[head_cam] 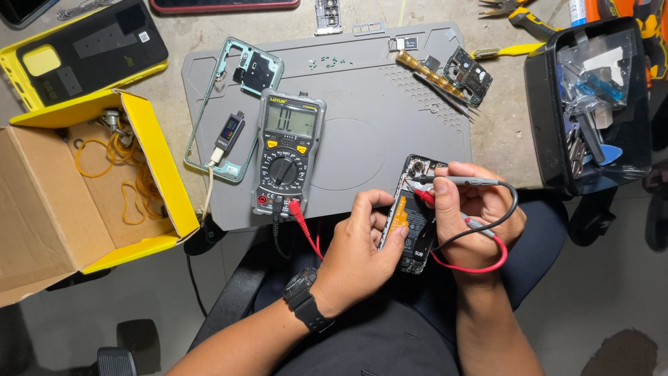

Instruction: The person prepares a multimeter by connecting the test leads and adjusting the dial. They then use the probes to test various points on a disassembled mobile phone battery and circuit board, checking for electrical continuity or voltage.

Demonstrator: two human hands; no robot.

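Note:
An opened phone (412, 221) with its back cover off sits at the near edge of a grey work mat (376, 111), its circuit board and battery exposed. My left hand (358, 251), with a black watch on the wrist, grips the phone's left side. In my right hand (470, 219) I hold a black probe and a red probe (456, 181), their tips touching the board near the phone's top. The probe leads run to a grey and black multimeter (287, 154) that lies on the mat to the left.
An open yellow cardboard box (149, 160) with rubber bands stands at the left. A phone frame (240, 76) with a small USB tester lies beside the meter. Loose boards, tweezers and screws lie at the mat's back. A black tool case (591, 104) sits at the right.

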